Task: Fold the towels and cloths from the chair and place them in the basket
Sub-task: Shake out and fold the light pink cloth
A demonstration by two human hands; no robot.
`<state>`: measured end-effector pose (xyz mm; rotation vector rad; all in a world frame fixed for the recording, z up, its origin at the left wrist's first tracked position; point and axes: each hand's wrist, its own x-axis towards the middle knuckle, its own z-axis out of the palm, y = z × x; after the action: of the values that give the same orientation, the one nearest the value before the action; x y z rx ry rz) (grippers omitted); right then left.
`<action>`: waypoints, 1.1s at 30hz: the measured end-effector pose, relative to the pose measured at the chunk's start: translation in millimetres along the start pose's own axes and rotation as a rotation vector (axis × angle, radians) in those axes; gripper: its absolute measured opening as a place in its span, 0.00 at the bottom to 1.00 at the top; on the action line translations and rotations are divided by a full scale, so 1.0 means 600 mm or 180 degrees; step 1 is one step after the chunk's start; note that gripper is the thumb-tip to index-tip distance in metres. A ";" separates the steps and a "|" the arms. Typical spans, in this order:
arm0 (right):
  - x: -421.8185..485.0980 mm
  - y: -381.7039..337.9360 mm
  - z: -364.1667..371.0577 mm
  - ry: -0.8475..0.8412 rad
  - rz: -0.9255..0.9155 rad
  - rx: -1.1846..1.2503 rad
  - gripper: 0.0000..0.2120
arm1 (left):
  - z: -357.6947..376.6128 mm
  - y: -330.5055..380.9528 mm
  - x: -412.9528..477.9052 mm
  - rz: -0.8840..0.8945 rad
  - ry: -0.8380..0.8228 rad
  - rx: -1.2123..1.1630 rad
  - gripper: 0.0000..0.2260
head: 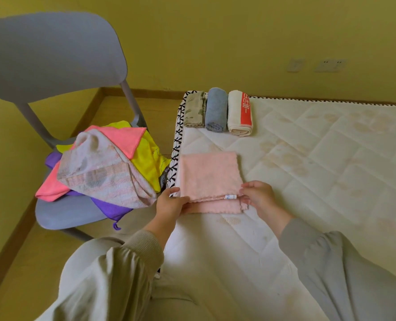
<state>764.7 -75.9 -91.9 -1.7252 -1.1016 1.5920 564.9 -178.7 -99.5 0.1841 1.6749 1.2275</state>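
Observation:
A pale pink towel (209, 174) lies folded on the mattress (308, 158) near its left edge. My left hand (172, 201) pinches its near left corner, and my right hand (258, 196) pinches its near right corner by a small white label. A lower layer of the towel sticks out toward me under the top fold. On the grey chair (60, 214) to the left sits a loose pile of cloths (113, 165): bright pink, yellow, purple and a striped pink-white towel on top. No basket is in view.
Three folded or rolled towels line the mattress's far left corner: a patterned beige one (194, 111), a blue-grey one (216, 110) and a white one with a red band (240, 113). A yellow wall stands behind, and wooden floor lies beneath the chair.

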 end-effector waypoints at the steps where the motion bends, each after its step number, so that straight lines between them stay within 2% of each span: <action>1: -0.006 0.005 0.001 0.0080 -0.0089 0.0027 0.11 | -0.002 -0.002 -0.004 0.0078 -0.0029 0.0023 0.17; 6: -0.027 0.021 -0.004 0.0390 -0.0840 -0.0444 0.10 | -0.012 -0.015 -0.015 0.0355 -0.0214 0.0193 0.17; 11: -0.018 0.063 -0.004 0.0022 -0.0790 -0.1301 0.09 | -0.020 -0.041 -0.009 0.0497 0.0070 0.0972 0.20; 18: -0.019 0.069 -0.007 -0.0079 -0.0934 -0.1135 0.04 | -0.027 -0.059 -0.017 0.1352 0.0176 0.1982 0.21; 20: -0.027 0.069 -0.012 0.0173 -0.0958 -0.0980 0.02 | -0.031 -0.064 -0.019 0.1503 0.0228 0.2058 0.23; 22: -0.028 0.069 -0.019 0.0488 -0.0664 -0.0883 0.06 | -0.035 -0.066 -0.015 0.1960 0.0354 0.2507 0.25; 23: -0.029 0.066 -0.021 0.0475 -0.0357 -0.0812 0.11 | -0.038 -0.068 -0.009 0.2314 0.0406 0.2820 0.24; 26: -0.039 0.053 -0.019 -0.0021 0.0602 -0.0677 0.20 | -0.039 -0.077 0.011 0.3153 0.0482 0.3425 0.20; 28: -0.043 0.043 -0.014 -0.0220 0.0820 -0.0622 0.20 | -0.035 -0.082 0.012 0.3426 0.0341 0.3608 0.19; 31: -0.042 0.032 -0.007 -0.0336 0.0803 -0.0499 0.14 | -0.031 -0.089 0.013 0.3630 0.0186 0.3622 0.17; 33: -0.040 0.029 -0.005 -0.0352 0.0771 -0.0367 0.12 | -0.031 -0.092 0.017 0.3677 0.0219 0.3568 0.11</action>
<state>772.2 -104.6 -93.1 -1.9270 -1.0886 1.8209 568.1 -210.4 -149.4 2.0050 2.1991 0.8253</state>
